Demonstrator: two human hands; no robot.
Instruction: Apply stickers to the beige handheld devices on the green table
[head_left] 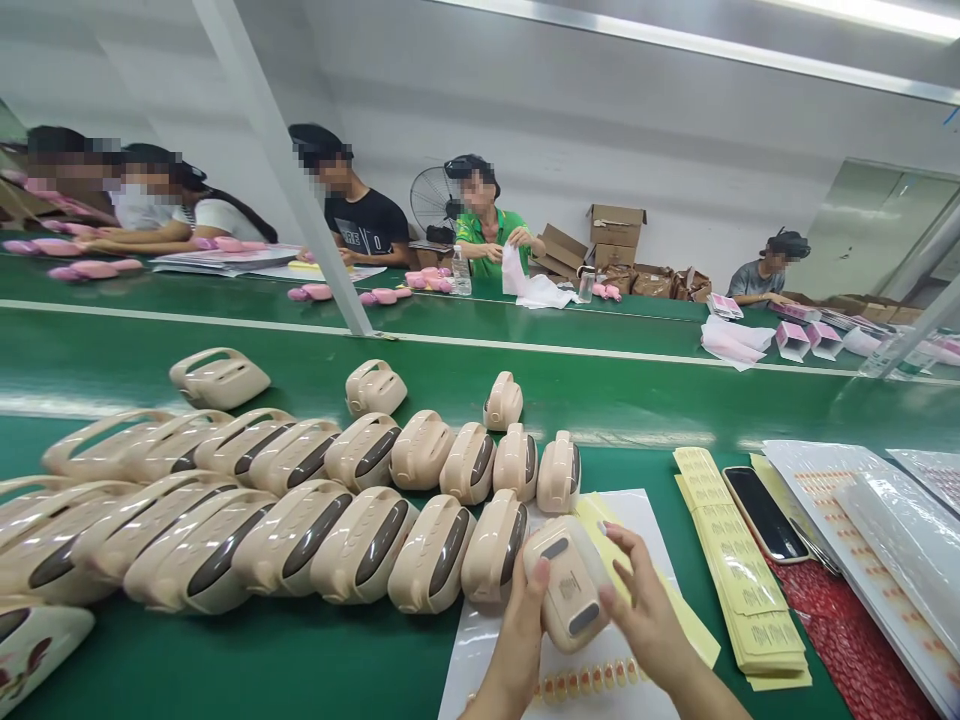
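Note:
My left hand (521,620) grips a small beige plastic device (564,585), its thumb over the near side. The device's underside faces me, showing two grey pads and a small printed label between them. Close against its right edge is my right hand (645,605), fingers spread; whether the thumb touches the casing I cannot tell. Beneath both hands lie a white sheet (480,660) with a row of orange-and-cream oval stickers (592,682) and a yellow sheet (690,625). Rows of similar devices (431,555) with carry handles and dark oval panels stand to the left.
Right of my hands are yellow label strips (739,560), a phone (765,512), tweezers (817,548), red bubble wrap (855,620) and sticker sheets (847,530). A white device (37,650) sits lower left. Several co-workers handle pink items beyond a slanted post (285,160).

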